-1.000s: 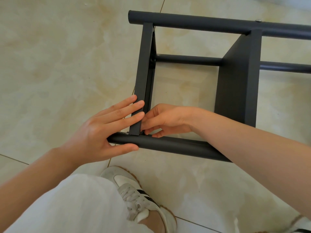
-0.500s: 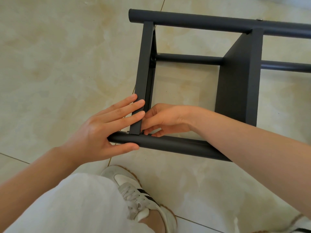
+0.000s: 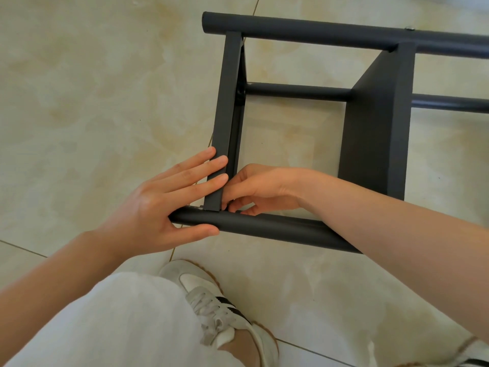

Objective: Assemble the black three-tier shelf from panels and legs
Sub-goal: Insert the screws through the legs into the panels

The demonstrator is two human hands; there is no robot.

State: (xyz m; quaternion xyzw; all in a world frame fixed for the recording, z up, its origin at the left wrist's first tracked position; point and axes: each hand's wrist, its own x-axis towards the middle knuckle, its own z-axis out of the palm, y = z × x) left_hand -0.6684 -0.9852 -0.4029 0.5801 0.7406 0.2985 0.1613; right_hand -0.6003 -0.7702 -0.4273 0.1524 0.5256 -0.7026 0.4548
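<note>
The black shelf (image 3: 296,91) lies on its side on the tiled floor (image 3: 79,75), only partly in view, running off the right edge. Its near leg (image 3: 264,227) crosses just in front of the person; the far leg (image 3: 317,30) runs parallel at the top. An end panel (image 3: 227,102) spans between them at the left, and a second panel (image 3: 375,123) stands well apart to its right.

The left hand (image 3: 156,207) is spread wide at the near left corner. Its fingers (image 3: 201,178) lie straight and flat against the outer face of the end panel's lower part. The thumb (image 3: 195,230) is stretched along the near side of the leg, so the leg's end sits between thumb and palm.

The right hand (image 3: 264,186) reaches inside the frame from the right, its forearm crossing over the near leg. Its fingers (image 3: 238,205) are curled, tips bunched at the joint where the end panel meets the near leg; whether they pinch anything there cannot be told.

A white shoe (image 3: 211,300) and a white trouser leg (image 3: 119,327) show below the shelf.
</note>
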